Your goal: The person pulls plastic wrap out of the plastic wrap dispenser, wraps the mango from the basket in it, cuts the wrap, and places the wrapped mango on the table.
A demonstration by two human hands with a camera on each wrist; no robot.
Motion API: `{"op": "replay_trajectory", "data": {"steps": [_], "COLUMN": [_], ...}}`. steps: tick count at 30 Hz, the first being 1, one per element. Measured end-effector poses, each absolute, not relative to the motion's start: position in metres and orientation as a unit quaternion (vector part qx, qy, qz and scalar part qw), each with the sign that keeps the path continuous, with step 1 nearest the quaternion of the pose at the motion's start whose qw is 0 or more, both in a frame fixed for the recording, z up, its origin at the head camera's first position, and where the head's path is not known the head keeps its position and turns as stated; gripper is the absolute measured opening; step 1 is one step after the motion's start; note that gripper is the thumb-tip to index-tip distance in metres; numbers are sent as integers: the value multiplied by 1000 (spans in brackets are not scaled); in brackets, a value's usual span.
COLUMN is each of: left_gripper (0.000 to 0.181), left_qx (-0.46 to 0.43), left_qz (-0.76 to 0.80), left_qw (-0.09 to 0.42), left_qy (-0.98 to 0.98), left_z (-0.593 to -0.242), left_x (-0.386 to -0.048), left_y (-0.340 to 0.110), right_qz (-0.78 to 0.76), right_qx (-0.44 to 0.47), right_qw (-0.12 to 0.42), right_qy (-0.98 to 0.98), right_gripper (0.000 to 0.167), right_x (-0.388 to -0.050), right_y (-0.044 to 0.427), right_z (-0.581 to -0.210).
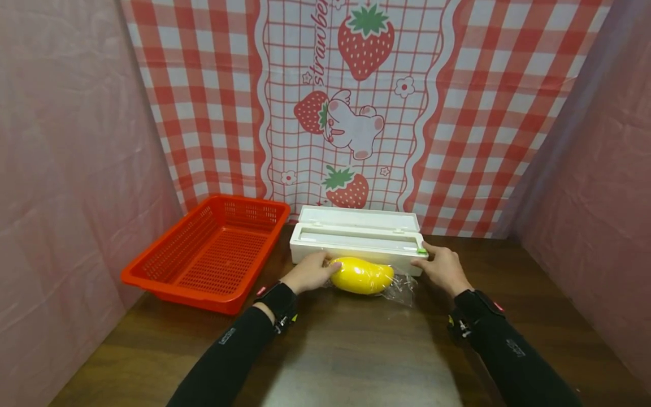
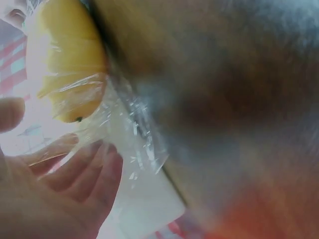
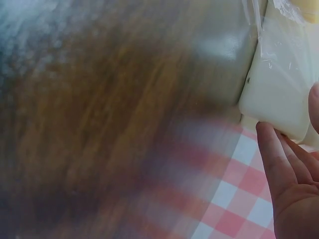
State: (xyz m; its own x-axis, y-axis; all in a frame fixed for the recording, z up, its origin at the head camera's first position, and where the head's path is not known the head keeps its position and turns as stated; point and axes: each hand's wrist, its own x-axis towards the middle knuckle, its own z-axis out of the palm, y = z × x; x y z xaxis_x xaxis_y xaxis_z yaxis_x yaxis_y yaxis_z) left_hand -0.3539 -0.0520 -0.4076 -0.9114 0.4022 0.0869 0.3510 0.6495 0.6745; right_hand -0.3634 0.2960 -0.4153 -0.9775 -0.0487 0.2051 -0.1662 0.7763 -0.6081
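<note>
The yellow mango (image 1: 358,275) in clear film (image 1: 402,289) lies at the near side of the white box (image 1: 311,253) (lid open, far side). Left hand (image 1: 309,273): fingers relaxed, at the mango's left end. Right hand (image 1: 445,270): fingers extended, touching the box's right end.

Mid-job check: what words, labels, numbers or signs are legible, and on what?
"strawber": sideways on the strawberry-print cloth, cut off by the frame's top edge.
Left sleeve: pale mark, too small to read.
Right sleeve: pale mark, too small to read.
White box and yellow fruit: nothing readable.
Red basket: nothing readable.
</note>
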Motion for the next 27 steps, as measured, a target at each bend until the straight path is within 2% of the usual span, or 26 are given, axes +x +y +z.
{"op": "replay_trajectory", "data": {"steps": [4,9,12,14,18,21,27], "left_gripper": [35,26,30,40,55,54,46], "left_qx": [190,142,115,98,69,59,62], "left_qz": [338,297,282,291,333,350,329], "left_qw": [-28,-151,-194,-199,-171,-154,-158], "left_qy": [922,932,932,931,925,922,929], "left_z": [-399,-393,-394,-397,-402,-407,-413], "left_x": [-354,-359,-363,-366,-373,-375,-380], "left_y": [-53,-58,-64,-68,-74,-78,-82], "right_qz": [330,336,336,334,334,337,340], "right_qx": [61,62,61,60,56,52,55], "right_qw": [95,93,92,94,95,92,95], "right_qy": [-937,-935,-935,-936,-936,-936,-934], "right_gripper": [74,74,73,73,72,73,72], "right_x": [-364,-363,-363,-363,-363,-363,-363], "right_y": [298,297,296,296,295,295,296], "right_z": [-415,-414,-413,-413,-413,-414,-414]}}
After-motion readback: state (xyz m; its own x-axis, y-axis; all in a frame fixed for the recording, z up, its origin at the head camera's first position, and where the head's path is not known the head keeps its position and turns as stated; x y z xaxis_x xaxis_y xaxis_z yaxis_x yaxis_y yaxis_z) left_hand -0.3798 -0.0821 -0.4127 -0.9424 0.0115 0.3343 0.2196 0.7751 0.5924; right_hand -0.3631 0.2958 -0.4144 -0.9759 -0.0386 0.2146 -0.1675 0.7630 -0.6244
